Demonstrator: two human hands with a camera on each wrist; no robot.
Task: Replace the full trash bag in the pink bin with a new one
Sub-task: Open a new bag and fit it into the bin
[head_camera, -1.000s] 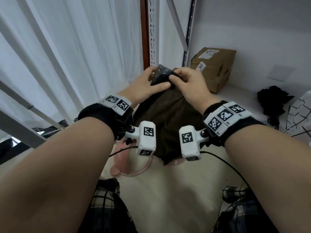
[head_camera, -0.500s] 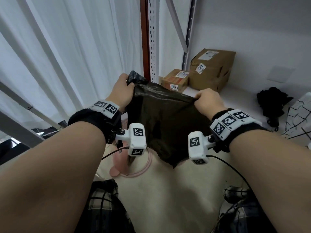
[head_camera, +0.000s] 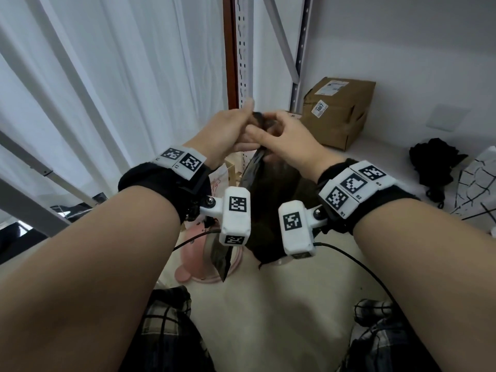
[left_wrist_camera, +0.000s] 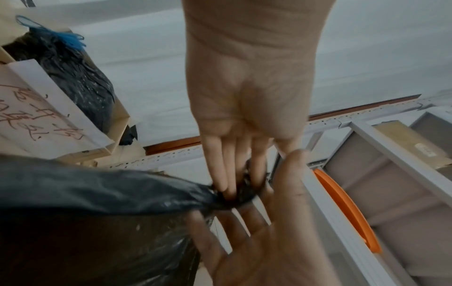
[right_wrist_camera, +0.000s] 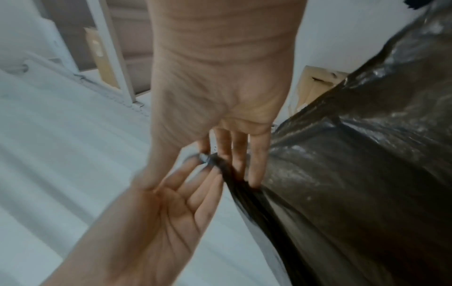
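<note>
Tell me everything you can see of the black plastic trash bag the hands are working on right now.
The black plastic trash bag is thin, glossy and slightly see-through, looking brownish where light passes. It hangs upright in the air above the pink bin, its body slack and creased. Its top edge is bunched into a narrow twist, pinched between the fingertips of the left hand and the right hand, which meet there. One loose corner dangles low beside the bin's rim. Whether it touches the bin is hidden.

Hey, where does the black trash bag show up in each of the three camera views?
Head: black trash bag centre, hanging below both hands.
Left wrist: lower left, bunched top at the fingertips.
Right wrist: right side.
Shared landmark: the bunched bag top pinched between left hand and right hand.
</note>
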